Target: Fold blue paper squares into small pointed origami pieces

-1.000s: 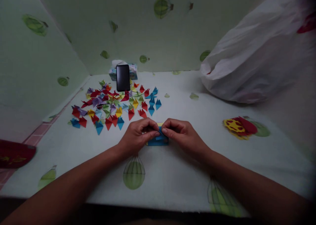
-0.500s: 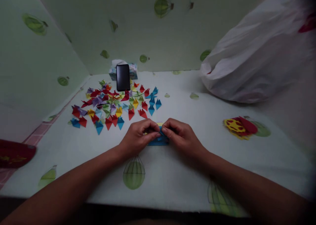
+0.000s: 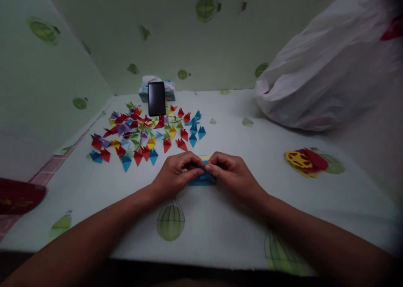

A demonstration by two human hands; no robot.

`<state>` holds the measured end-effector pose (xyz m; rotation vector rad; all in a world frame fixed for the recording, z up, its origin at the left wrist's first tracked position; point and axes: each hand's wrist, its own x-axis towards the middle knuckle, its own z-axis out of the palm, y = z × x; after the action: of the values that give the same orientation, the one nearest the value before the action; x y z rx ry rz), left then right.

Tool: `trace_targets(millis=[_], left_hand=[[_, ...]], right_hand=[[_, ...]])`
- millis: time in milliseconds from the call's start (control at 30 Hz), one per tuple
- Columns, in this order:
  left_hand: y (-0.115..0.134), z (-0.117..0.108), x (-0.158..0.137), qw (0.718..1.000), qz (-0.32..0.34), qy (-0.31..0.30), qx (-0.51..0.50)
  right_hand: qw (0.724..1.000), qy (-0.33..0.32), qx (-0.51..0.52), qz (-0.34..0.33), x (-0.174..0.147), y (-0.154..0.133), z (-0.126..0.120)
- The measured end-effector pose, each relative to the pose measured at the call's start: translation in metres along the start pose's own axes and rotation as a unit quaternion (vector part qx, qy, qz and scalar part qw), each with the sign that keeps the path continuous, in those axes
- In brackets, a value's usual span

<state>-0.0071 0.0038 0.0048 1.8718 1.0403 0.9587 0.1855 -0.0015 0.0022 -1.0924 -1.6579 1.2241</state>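
- Here at the near middle of the tabletop (image 3: 220,224), both hands meet over one piece of work: a small blue folded paper (image 3: 207,174), partly covered by the fingers.
- The left hand (image 3: 176,173) has thumb and forefinger pinched on the left side of that paper, knuckles up, a gap showing inside the curl.
- The right hand (image 3: 233,173) mirrors it, thumb and forefinger pinching from the right, the two sets of fingertips almost meeting.
- Just under them lies a flat blue sheet (image 3: 200,182), with a yellow paper (image 3: 205,157) peeking out past its far side; how the layers sit is hidden by the hands.
- Up and to the left, a crowd of pointed origami pieces (image 3: 145,152): red, blue, yellow, green and purple, loosely scattered, the nearest ones close to the left hand.
- Behind that crowd, a black smartphone (image 3: 156,99) stands tilted in front of a patterned tissue box (image 3: 170,92).
- Over on the right, well apart from the hands, red and yellow cut-outs (image 3: 300,160) lie in a small pile.
- Beyond them, a bulky white plastic bag (image 3: 311,73) fills the far right.
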Motion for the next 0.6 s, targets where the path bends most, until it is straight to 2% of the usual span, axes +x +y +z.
trace_targets(millis=[133,233,367,600], left_hand=[[-0.002,0.0012,0.0004,0.995,-0.081,0.019,-0.064],[-0.0047,0.0017,0.0018,0.982,-0.129,0.049,-0.132],[-0.0053,0.0018,0.0027,0.976,-0.137,0.052,-0.163],[-0.0005,0.0004,0.002,0.977,-0.137,0.014,-0.164]], right_hand=[[0.999,-0.009,0.027,0.031,0.0017,-0.0002,-0.0015],[0.998,-0.009,0.055,0.03,0.0032,0.0011,-0.0018],[0.996,0.0,0.077,0.036,0.0039,0.0024,-0.0009],[1.0,0.011,0.004,-0.007,0.0027,0.0044,-0.0006]])
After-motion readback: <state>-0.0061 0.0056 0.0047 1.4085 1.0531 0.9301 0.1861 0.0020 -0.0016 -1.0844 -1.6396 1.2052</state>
